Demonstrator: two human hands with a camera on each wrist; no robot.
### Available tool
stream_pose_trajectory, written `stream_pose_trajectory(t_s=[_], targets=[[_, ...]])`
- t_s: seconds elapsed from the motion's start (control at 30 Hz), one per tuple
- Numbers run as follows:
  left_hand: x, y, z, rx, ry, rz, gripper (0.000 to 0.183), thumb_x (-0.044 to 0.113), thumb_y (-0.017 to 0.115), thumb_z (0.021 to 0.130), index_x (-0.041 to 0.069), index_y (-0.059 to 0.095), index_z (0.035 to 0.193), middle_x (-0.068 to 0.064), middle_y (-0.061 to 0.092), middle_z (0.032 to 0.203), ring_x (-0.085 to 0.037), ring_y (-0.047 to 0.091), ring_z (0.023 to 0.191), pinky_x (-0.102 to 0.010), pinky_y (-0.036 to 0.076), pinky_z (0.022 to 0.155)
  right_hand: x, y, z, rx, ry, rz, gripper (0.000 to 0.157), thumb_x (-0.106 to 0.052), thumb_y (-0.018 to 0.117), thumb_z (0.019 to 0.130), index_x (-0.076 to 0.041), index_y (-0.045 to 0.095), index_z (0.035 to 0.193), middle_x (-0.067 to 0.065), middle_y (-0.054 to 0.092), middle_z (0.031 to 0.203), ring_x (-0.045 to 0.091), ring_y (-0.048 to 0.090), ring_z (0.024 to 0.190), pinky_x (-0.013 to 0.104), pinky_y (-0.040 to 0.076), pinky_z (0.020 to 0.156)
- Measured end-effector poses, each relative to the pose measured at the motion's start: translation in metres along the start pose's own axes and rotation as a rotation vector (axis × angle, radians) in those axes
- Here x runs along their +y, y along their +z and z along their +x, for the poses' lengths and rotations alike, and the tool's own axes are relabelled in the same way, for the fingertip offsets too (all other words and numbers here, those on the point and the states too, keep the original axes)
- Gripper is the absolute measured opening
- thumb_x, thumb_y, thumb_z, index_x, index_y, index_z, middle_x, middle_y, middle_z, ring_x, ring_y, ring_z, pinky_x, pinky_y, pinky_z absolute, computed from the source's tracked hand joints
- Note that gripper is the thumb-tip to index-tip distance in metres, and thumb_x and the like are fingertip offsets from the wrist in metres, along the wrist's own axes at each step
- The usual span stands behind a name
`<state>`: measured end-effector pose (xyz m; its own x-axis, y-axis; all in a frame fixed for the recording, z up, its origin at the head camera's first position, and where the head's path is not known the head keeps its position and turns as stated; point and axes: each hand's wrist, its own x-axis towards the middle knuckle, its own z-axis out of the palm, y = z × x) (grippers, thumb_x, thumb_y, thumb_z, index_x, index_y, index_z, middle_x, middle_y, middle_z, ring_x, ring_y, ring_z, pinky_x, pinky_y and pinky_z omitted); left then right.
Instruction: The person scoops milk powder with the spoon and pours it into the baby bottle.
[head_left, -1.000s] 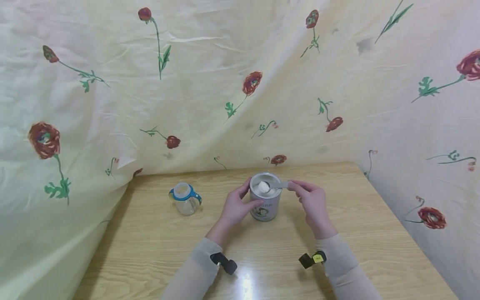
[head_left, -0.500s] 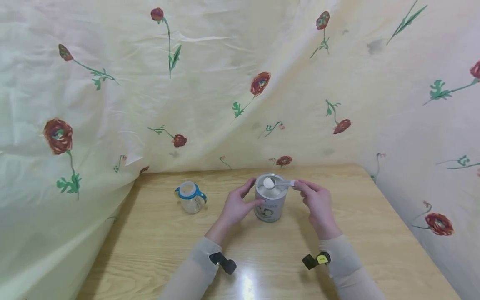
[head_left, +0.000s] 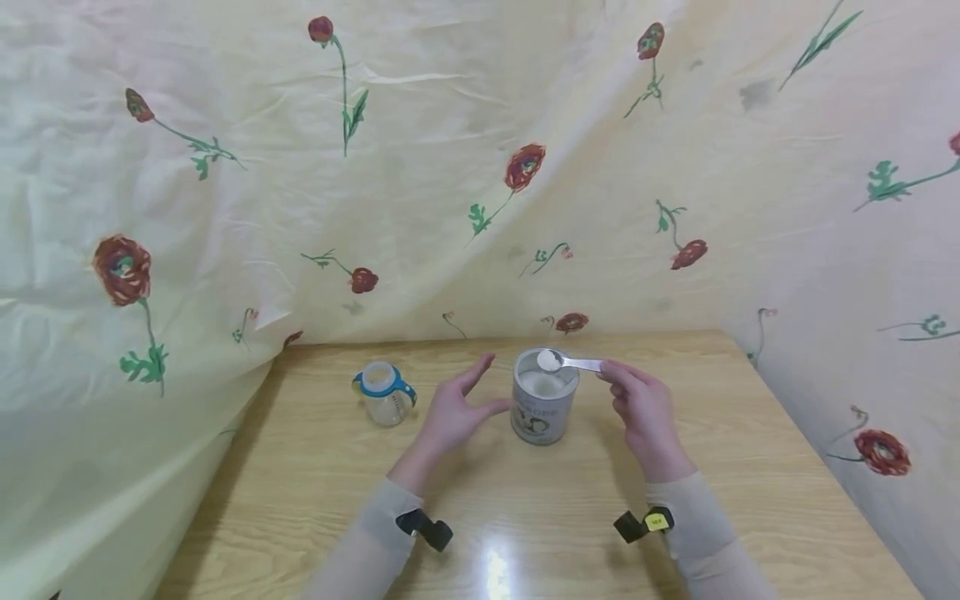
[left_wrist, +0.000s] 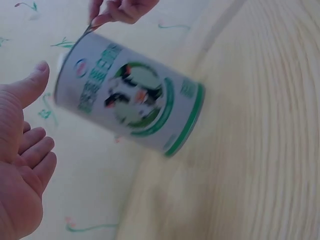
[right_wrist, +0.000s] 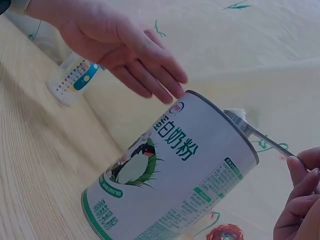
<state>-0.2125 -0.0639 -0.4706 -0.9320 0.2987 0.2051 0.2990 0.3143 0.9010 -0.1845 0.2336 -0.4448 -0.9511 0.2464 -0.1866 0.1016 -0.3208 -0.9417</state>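
A milk powder can (head_left: 542, 414), white with a green base band and a cow picture, stands upright on the table with its top uncovered. My right hand (head_left: 643, 408) pinches the handle of a metal measuring spoon (head_left: 572, 363), whose bowl is over the can's mouth, heaped with white powder. To the can's left is my left hand (head_left: 456, 412), thumb and fingers spread and holding nothing. In the left wrist view, a gap shows between that hand's fingers (left_wrist: 37, 147) and the can. Pale powder shows inside the can in the head view.
A clear baby bottle (head_left: 386, 404) with a blue two-handled collar and no lid stands left of my left hand. Behind the wooden table (head_left: 315, 500) hangs a flowered cloth (head_left: 420, 192), which also runs along both sides.
My left hand has let go of the can and moved left. The spoon with its powder has risen from inside the can to above its mouth.
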Motion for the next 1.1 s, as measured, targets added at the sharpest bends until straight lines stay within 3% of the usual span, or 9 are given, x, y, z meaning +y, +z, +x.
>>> stream_pose_trajectory(t_s=[0.23, 0.4, 0.7, 0.83, 0.97, 1.1], targets=[[-0.003, -0.033, -0.011, 0.055, 0.056, 0.009, 0.079, 0.02, 0.087, 0.092, 0.017, 0.049, 0.161, -0.002, 0.049, 0.163, -0.03, 0.043, 0.152, -0.054, 0.034, 0.125, -0.003, 0.0, -0.002, -0.013, 0.035, 0.087, 0.012, -0.015, 0.078, 0.101, -0.018, 0.084, 0.091, -0.006, 0.074, 0.084, 0.003, 0.049, 0.068, 0.013, 0.037, 0.052], [-0.009, -0.043, -0.015, 0.061, 0.07, -0.007, 0.079, 0.02, 0.087, 0.093, 0.015, 0.048, 0.162, -0.002, 0.047, 0.164, -0.027, 0.041, 0.153, -0.052, 0.034, 0.126, -0.004, -0.003, -0.003, -0.019, 0.059, 0.094, 0.005, -0.018, 0.079, 0.1, -0.015, 0.084, 0.098, -0.007, 0.075, 0.088, 0.003, 0.05, 0.071, 0.014, 0.04, 0.055], [-0.012, -0.028, -0.009, 0.018, 0.051, -0.075, 0.077, 0.021, 0.085, 0.095, 0.016, 0.047, 0.162, -0.001, 0.046, 0.165, -0.022, 0.041, 0.153, -0.046, 0.033, 0.126, 0.0, 0.0, -0.004, -0.026, 0.082, 0.136, 0.011, -0.015, 0.078, 0.101, -0.015, 0.083, 0.091, -0.006, 0.074, 0.086, 0.003, 0.05, 0.069, 0.013, 0.041, 0.054], [-0.009, -0.021, -0.008, 0.022, 0.042, -0.051, 0.078, 0.026, 0.086, 0.094, 0.02, 0.049, 0.162, 0.002, 0.048, 0.164, -0.019, 0.043, 0.152, -0.043, 0.035, 0.125, 0.002, 0.003, -0.003, -0.035, 0.088, 0.16, 0.014, -0.015, 0.077, 0.102, -0.014, 0.083, 0.089, -0.006, 0.074, 0.085, 0.003, 0.049, 0.068, 0.014, 0.038, 0.053], [-0.007, -0.016, -0.007, 0.017, 0.059, -0.053, 0.078, 0.026, 0.086, 0.094, 0.017, 0.048, 0.161, -0.003, 0.047, 0.165, -0.018, 0.043, 0.152, -0.042, 0.034, 0.126, 0.003, 0.005, -0.002, -0.039, 0.081, 0.143, 0.012, -0.018, 0.078, 0.101, -0.016, 0.084, 0.09, -0.006, 0.072, 0.086, 0.004, 0.048, 0.068, 0.015, 0.038, 0.054], [-0.002, -0.018, -0.011, 0.024, 0.052, -0.019, 0.08, 0.03, 0.087, 0.093, 0.021, 0.048, 0.162, -0.003, 0.046, 0.165, -0.022, 0.042, 0.152, -0.046, 0.034, 0.126, 0.003, 0.006, -0.003, -0.035, 0.072, 0.136, 0.011, -0.017, 0.079, 0.1, -0.016, 0.084, 0.091, -0.007, 0.073, 0.086, 0.004, 0.049, 0.069, 0.014, 0.039, 0.054]])
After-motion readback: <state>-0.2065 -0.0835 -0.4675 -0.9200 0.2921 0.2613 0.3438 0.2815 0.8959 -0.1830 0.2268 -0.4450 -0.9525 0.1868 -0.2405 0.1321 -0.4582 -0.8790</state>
